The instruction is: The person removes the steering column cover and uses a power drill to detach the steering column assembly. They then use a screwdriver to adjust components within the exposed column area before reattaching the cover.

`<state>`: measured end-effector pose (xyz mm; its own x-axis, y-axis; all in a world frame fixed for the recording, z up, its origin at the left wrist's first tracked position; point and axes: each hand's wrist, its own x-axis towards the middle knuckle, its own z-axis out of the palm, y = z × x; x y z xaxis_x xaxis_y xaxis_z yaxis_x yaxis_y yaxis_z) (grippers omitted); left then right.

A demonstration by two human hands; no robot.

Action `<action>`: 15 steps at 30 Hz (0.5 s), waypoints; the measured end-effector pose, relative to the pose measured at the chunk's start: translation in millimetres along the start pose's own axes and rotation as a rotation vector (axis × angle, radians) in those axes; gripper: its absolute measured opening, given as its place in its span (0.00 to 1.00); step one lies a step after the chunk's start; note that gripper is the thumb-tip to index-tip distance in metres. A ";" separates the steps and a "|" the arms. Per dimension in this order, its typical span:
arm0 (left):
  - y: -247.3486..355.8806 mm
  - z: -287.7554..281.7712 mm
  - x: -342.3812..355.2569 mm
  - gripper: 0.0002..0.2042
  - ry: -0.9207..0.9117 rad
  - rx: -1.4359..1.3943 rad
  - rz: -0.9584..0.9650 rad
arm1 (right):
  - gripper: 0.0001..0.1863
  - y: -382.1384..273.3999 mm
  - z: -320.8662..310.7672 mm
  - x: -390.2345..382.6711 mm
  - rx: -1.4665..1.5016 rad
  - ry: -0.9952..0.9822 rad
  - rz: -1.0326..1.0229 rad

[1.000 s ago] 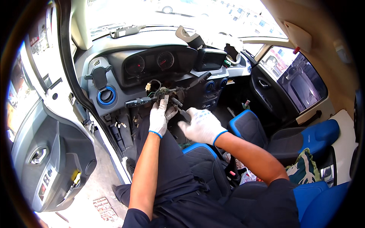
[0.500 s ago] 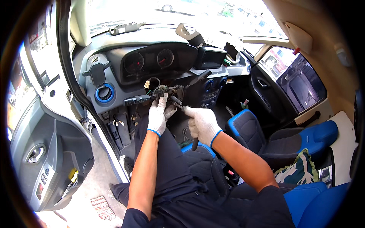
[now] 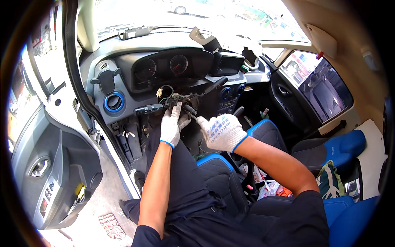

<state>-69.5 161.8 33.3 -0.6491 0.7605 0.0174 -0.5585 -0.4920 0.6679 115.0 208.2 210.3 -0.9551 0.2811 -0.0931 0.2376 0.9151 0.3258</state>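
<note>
The bare steering column [image 3: 185, 101] juts from the dashboard without a wheel. A left stalk [image 3: 148, 109] and a right stalk [image 3: 214, 85] stick out from it, with loose wires and a pale connector [image 3: 159, 92] above. My left hand [image 3: 170, 128], in a white knit glove, grips the column's underside from below, thumb toward the tool's tip. Closed around a ratchet wrench, my gloved right hand [image 3: 223, 132] is just right of the column. The wrench's metal shaft [image 3: 192, 116] reaches under the column; its dark handle [image 3: 238, 111] shows beyond my fist. The tip's contact point is hidden.
An open driver's door [image 3: 61, 173] stands at left, with a tool set [image 3: 111, 226] on the ground below. The instrument cluster [image 3: 164, 68], a phone holder [image 3: 107, 82] and removed trim [image 3: 205, 39] surround the column. Blue-black seats [image 3: 220, 177] and bags [image 3: 271, 189] lie at right.
My right hand has turned and its forearm swung outward to the right. The wrench handle has gone from pointing down to pointing up and right. My left hand stays nearly still.
</note>
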 end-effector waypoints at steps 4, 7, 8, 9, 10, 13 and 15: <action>-2.1 -1.1 -4.3 0.25 0.001 -0.003 -0.006 | 0.24 -4.2 -2.6 -0.1 0.218 -0.018 0.153; -5.2 -7.4 1.7 0.30 -0.008 -0.024 -0.027 | 0.23 -7.2 1.1 1.5 0.525 0.086 0.281; -8.4 -8.5 3.8 0.30 -0.011 -0.034 -0.021 | 0.22 -2.6 18.5 5.2 0.639 0.183 0.305; -8.7 -8.1 3.6 0.30 -0.015 -0.035 -0.020 | 0.22 -4.8 21.0 6.0 0.761 0.282 0.336; -9.5 -7.3 3.8 0.30 -0.019 -0.036 -0.019 | 0.21 -6.7 21.0 6.6 0.909 0.264 0.464; -11.8 -6.8 4.0 0.26 -0.008 -0.057 0.021 | 0.21 -1.8 27.0 12.0 1.169 0.323 0.591; -3.6 -11.1 5.7 0.29 -0.023 0.021 0.019 | 0.23 16.1 15.7 13.1 1.335 0.142 0.600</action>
<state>-77.0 163.2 22.7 -0.6474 0.7607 0.0478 -0.5347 -0.4980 0.6827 109.1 231.1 199.5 -0.6470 0.7488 -0.1441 0.5042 0.2783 -0.8175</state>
